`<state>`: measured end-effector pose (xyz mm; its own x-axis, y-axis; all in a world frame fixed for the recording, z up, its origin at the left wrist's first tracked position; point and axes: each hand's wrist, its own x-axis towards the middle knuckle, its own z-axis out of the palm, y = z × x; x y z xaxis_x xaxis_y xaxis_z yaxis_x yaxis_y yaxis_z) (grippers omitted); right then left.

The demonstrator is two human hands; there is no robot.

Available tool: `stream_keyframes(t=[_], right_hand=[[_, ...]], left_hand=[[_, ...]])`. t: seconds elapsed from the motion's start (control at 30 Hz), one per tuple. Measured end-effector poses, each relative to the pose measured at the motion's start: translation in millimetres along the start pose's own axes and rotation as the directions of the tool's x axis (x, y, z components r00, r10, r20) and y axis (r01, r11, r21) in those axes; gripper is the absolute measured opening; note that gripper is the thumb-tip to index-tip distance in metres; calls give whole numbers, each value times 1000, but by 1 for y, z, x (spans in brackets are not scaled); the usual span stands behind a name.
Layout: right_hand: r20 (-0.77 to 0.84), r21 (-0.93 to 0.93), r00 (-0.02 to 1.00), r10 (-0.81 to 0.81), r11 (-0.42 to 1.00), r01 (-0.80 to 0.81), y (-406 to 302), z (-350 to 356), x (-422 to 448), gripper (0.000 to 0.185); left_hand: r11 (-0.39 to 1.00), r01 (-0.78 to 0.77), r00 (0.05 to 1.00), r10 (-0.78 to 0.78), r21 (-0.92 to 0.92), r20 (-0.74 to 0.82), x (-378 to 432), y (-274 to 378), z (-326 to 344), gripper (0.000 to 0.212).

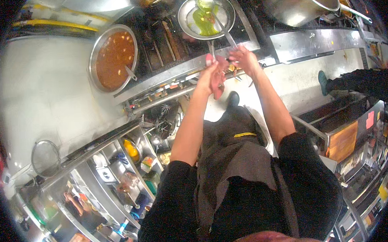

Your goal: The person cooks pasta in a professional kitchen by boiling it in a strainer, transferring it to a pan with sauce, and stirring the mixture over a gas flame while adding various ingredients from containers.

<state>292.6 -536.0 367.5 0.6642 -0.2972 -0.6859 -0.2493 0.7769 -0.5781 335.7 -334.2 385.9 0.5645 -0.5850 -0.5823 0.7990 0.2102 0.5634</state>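
Observation:
A metal frying pan point(223, 14) sits on the stove top, with green sauce point(203, 23) spread over its middle. The bowl of a metal ladle point(222, 25), coated in the same green, rests in the pan, its handle slanting down toward me. My left hand point(211, 74) holds a red cloth or pad point(219, 85) close to the end of the pan's handle point(212, 47); whether it grips the handle is unclear. At the lower end of the ladle's handle is my right hand point(243, 61), blurred, its exact hold not clear.
A large metal bowl of reddish-brown sauce point(113, 59) stands left on the stove, a utensil in it. Big metal pots point(301, 3) are at the upper right. A round strainer point(46, 158) lies at the left. Another person's leg point(356, 81) is at the right, near a counter with a wooden board point(343, 141).

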Motion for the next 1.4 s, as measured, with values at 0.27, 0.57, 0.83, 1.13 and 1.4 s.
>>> stream_keyframes(t=[0.27,0.57,0.83,1.13,1.4], right_hand=[[252,-939,759,-600,39,343,-25,-1,-42,27],[280,-885,668,-689,85,458,29,-4,-90,20],[161,-828,725,-670,309,469,-74,-72,-237,38],[-5,-815,204,-979,123,567,-411,-188,-288,28],[-17,-626,450,-893,360,692,-695,-263,-114,19]], left_hand=[[973,-44,987,78,228,-144,-20,-33,-7,20],[967,-149,987,157,208,-22,-83,-21,20,35],[904,75,997,-80,421,-5,-237,144,32,44],[782,24,992,59,623,-113,-343,247,163,55],[881,28,981,67,472,-183,-308,143,317,65]])
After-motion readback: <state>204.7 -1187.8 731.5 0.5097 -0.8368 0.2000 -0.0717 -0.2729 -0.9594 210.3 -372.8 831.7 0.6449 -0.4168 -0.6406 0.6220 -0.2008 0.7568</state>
